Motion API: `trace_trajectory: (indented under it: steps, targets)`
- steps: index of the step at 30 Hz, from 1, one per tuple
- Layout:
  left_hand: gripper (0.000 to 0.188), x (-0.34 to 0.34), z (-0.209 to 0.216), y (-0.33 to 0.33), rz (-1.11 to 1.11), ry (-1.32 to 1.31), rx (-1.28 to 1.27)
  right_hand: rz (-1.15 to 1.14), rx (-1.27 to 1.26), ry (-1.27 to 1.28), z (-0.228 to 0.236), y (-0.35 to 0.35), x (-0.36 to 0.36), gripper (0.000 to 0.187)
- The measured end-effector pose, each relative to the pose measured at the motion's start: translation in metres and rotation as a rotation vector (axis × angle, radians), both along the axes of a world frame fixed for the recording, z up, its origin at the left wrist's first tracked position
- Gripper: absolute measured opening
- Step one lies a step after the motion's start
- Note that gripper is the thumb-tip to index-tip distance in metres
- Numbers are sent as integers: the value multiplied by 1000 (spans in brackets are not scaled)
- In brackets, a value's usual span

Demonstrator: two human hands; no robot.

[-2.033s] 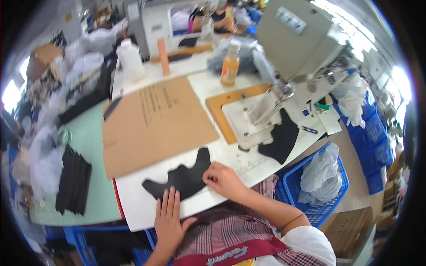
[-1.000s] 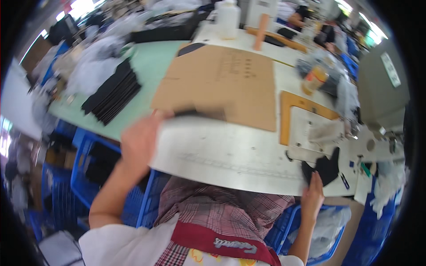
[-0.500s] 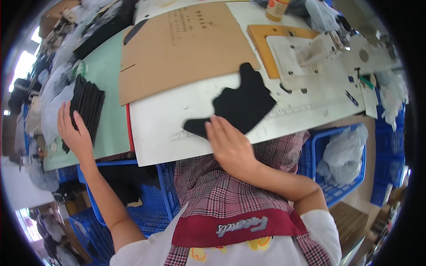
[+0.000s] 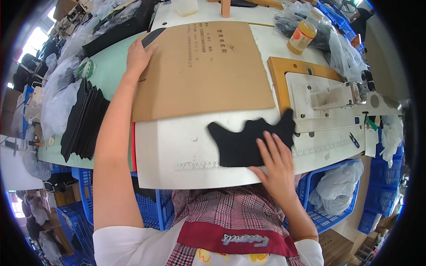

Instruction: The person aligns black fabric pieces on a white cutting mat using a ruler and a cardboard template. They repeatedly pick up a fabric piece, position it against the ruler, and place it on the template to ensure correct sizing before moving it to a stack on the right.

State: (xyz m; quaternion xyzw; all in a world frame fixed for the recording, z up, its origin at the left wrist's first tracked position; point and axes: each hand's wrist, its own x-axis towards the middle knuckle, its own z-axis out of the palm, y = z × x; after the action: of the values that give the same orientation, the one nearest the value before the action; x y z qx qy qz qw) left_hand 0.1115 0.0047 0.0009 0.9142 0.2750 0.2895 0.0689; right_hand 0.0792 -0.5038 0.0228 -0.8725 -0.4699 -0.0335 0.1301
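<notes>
A black shaped piece of material (image 4: 248, 144), with a notched upper edge, lies on the white table beside the sewing machine. My right hand (image 4: 277, 166) rests on its right part, fingers stretched out and the thumb spread at its lower edge. My left hand (image 4: 140, 57) is at the far left corner of a brown cardboard sheet (image 4: 208, 84). Its thumb and fingers close around the near end of a small dark flat piece (image 4: 153, 37) there. On the green mat left of my forearm stands a stack of black pieces (image 4: 84, 122).
Right of the cardboard is a sewing machine bed (image 4: 306, 95) in a wooden frame. A bottle (image 4: 302, 36) with orange-yellow contents stands behind it. Small snips (image 4: 354, 140) lie near the right edge. Blue baskets (image 4: 301, 188) sit below the table edge. A tape roll (image 4: 86, 68) lies far left.
My left hand has left the black stack and reached up to the small dark piece. Under my right hand, the black piece has turned and shifted right. The view has shifted too.
</notes>
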Motion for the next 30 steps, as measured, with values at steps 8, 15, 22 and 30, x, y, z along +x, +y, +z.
trace_trajectory:
  steps: [8, 15, 22, 30]
  targets:
    - [62, 28, 15, 61, 193, 393, -94, -50, 67, 57, 8, -32, 17, 65]
    - [59, 42, 18, 91, 266, 431, -386, 286, 129, 208, 10, -4, 22, 54]
    - [36, 11, 37, 21, -122, -189, -399, 281, 333, 244, 13, 21, 21, 56]
    - [32, -64, 102, -217, -524, -318, -1494, 200, 589, -183, 33, 72, 33, 50]
